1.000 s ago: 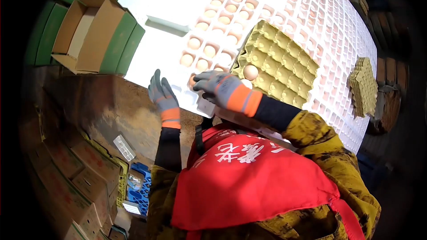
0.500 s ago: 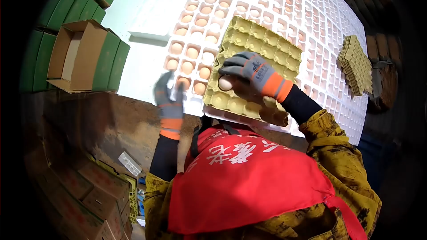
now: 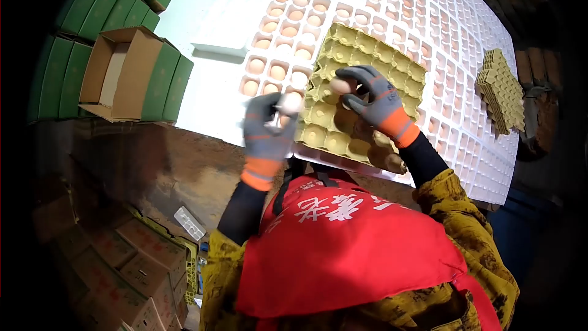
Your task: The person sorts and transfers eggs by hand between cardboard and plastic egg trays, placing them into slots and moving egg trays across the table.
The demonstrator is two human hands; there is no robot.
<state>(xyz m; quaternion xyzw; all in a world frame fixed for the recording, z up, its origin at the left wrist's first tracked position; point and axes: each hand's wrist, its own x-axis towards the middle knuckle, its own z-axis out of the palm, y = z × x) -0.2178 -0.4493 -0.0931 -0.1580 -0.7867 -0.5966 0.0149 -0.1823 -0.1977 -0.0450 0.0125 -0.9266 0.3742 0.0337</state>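
My right hand [image 3: 380,103], in a grey and orange glove, grips an egg [image 3: 341,86] between thumb and fingers over a yellow pulp egg tray [image 3: 334,124]. Most of the cups in view on that tray hold nothing. My left hand [image 3: 267,130], gloved alike and slightly blurred, has its fingers closed around a pale egg [image 3: 290,103]. It is over the near corner of a white foam egg tray [image 3: 265,75] with brown eggs in its cells, left of the pulp tray. The glove hides part of that corner.
More white trays of eggs [image 3: 422,30] spread across the table to the right. A stack of pulp trays [image 3: 501,92] stands at the far right. On the left are an open cardboard box [image 3: 116,73], green boxes [image 3: 86,3] and a white foam piece [image 3: 219,45]. Brown cartons [image 3: 144,270] lie below.
My left hand has moved right and up and now has an egg in its fingers. My right hand has lifted an egg from the pulp tray. The whole view has shifted slightly.
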